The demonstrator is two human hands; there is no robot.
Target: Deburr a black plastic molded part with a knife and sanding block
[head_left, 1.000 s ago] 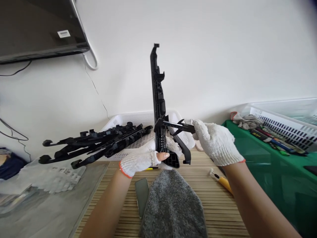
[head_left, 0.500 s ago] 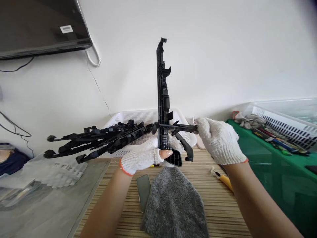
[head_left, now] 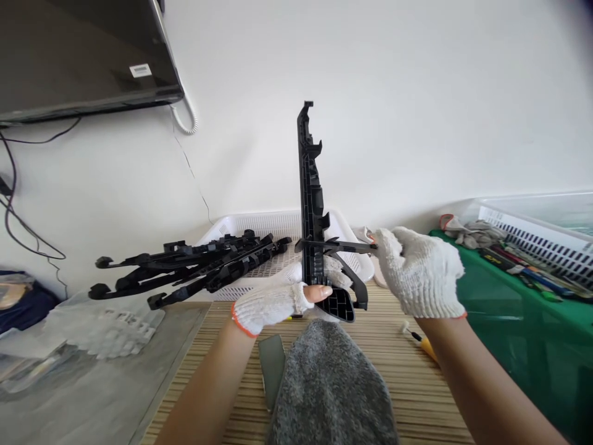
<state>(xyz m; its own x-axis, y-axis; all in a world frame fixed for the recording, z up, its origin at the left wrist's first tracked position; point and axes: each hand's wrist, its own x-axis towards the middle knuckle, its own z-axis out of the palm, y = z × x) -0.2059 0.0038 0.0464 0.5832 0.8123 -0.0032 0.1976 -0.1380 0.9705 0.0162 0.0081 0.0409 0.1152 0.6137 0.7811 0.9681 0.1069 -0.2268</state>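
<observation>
A long black molded plastic bracket (head_left: 311, 191) stands nearly upright in front of the wall, its wide ribbed end at the bottom. My left hand (head_left: 271, 303), in a white knit glove with the thumb bare, is closed around its lower part. A thin black crossbar (head_left: 345, 246) runs sideways over the bracket; whether it is joined to it I cannot tell. The gloved fingers of my right hand (head_left: 417, 272) pinch the bar's right end. Behind my left hand, several similar black brackets (head_left: 213, 262) lie across a white basket (head_left: 343, 225).
A grey cloth (head_left: 333, 389) and a phone-like slab (head_left: 272, 371) lie on the striped tabletop (head_left: 417, 383). Near my right forearm is a yellow-handled tool (head_left: 427, 347). Gloves (head_left: 477, 233) and pens (head_left: 528, 269) rest on a green bin (head_left: 491, 321). A screen (head_left: 83, 55) hangs upper left.
The view has tilted and shifted slightly, so the surroundings sit a little lower and to the right. The bracket's top has come down somewhat in view; both hands keep their grip.
</observation>
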